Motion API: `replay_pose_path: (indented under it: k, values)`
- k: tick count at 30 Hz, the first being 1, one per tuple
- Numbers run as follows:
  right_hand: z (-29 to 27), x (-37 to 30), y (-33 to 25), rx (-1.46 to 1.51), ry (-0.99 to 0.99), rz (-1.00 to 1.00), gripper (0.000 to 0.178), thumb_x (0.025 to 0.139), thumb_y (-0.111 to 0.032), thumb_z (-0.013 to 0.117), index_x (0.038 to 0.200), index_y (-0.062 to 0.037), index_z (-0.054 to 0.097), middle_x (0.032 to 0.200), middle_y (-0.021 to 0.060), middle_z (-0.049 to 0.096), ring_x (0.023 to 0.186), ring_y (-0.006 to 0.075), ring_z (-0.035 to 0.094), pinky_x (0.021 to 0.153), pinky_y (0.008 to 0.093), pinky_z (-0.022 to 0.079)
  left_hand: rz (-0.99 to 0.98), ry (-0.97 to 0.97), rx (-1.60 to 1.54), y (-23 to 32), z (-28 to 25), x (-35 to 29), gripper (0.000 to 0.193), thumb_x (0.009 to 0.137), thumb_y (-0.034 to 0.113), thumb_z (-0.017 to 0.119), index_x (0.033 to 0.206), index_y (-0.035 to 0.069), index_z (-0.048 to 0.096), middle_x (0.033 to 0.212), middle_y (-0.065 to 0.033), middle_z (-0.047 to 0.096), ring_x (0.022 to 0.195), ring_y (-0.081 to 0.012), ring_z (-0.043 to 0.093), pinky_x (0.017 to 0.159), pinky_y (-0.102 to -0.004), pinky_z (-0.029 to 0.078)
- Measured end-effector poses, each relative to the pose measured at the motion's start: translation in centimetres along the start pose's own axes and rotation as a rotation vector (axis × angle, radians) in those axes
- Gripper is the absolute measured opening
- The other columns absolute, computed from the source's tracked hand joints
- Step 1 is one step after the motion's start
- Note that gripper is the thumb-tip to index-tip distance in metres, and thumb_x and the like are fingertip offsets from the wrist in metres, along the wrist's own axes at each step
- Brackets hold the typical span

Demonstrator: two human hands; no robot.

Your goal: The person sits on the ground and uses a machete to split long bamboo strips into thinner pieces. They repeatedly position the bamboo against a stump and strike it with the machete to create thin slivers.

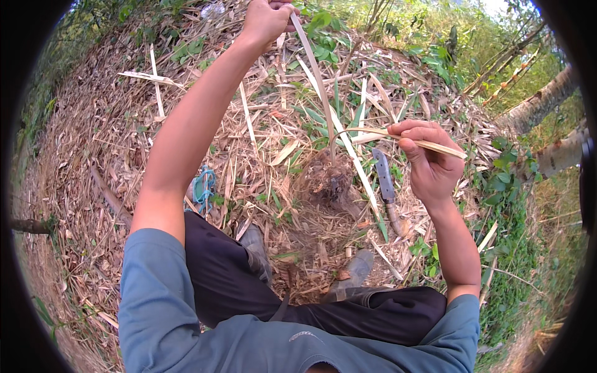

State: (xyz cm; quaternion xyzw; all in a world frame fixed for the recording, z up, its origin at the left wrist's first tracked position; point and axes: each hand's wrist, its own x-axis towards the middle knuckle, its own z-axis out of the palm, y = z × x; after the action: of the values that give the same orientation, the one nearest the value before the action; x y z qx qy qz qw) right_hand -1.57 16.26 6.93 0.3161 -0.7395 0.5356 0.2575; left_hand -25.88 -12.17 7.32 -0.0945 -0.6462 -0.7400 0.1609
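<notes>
My left hand (267, 23) is raised far forward, its fingers closed on the upper end of a long pale strip (314, 65), which looks like split bamboo. That strip slants down to a dark, rough clump (326, 177) like a stump between my feet. On the right, my right hand (432, 161) pinches a second thin strip (367, 130). Its thin end bends in a curve to meet the first strip just above the clump; whether the two are one split piece I cannot tell. Below my right hand, a knife (384, 177) with a brown handle lies on the ground.
Dry leaves and loose pale strips (247, 115) cover the sloping ground. Blue twine (204, 186) lies beside my left knee. My boots (356, 270) flank the clump. Tree trunks (541, 102) and green plants (507, 199) stand to the right, with a branch (111, 196) on the left.
</notes>
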Motion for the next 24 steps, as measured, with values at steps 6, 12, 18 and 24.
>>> replay_pose_path:
  k: [6,12,18,24]
  values:
    - [-0.6,-0.3,-0.5,-0.151,-0.101,-0.113,0.014,0.084,-0.006,0.079,0.091,0.0,0.069,0.09,0.0152,0.075,0.08,0.0202,0.072,0.068,0.0293,0.056,-0.044,-0.024,0.176,-2.6,-2.3,1.1,0.026,0.099,0.008,0.06,0.122,-0.003,0.055,0.109,-0.0162,0.07,0.095,-0.0243,0.073,0.078,-0.033,0.063]
    - [-0.5,-0.9,-1.0,-0.17,-0.118,-0.15,0.016,0.083,-0.006,0.08,0.092,0.0007,0.068,0.091,0.0165,0.075,0.079,0.0211,0.073,0.065,0.0295,0.057,-0.099,0.019,0.182,-3.7,-3.6,1.4,0.025,0.099,0.004,0.058,0.122,-0.004,0.053,0.108,-0.0173,0.071,0.094,-0.0254,0.073,0.075,-0.0338,0.064]
    - [-0.6,-1.2,-1.6,-0.209,-0.16,-0.186,0.019,0.082,-0.006,0.081,0.093,0.0013,0.068,0.092,0.0166,0.075,0.081,0.0236,0.074,0.067,0.0308,0.059,-0.158,0.087,0.233,-3.1,-3.2,0.2,0.024,0.098,0.002,0.058,0.121,-0.004,0.054,0.107,-0.017,0.071,0.093,-0.0252,0.073,0.075,-0.0338,0.064]
    - [-0.6,-1.6,-1.8,-0.219,-0.191,-0.2,0.02,0.081,-0.007,0.082,0.093,0.0017,0.068,0.091,0.0173,0.075,0.082,0.0251,0.075,0.067,0.0314,0.06,-0.233,0.118,0.243,-4.7,-5.1,0.7,0.024,0.096,0.001,0.059,0.12,-0.003,0.055,0.105,-0.0153,0.071,0.092,-0.0233,0.073,0.076,-0.0327,0.064]
